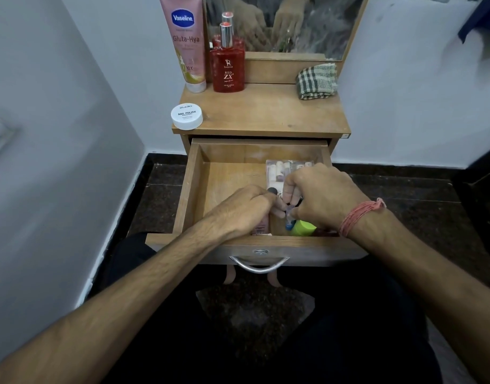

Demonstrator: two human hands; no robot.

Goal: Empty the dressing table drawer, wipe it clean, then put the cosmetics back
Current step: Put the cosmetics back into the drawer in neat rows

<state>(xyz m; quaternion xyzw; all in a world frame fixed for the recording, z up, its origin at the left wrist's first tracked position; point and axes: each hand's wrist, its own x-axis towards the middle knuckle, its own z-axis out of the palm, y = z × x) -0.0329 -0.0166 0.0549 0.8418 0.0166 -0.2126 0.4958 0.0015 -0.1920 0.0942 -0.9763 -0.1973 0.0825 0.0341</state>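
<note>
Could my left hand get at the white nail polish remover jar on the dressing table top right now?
Probably yes. The nail polish remover jar sits alone at the near left corner of the table top, with nothing between it and the left hand. But that hand is down in the open drawer among small cosmetics, so it must lift out first.

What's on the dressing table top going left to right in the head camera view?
Nail polish remover tub → Vaseline tube → red perfume bottle → checked cloth.
</note>
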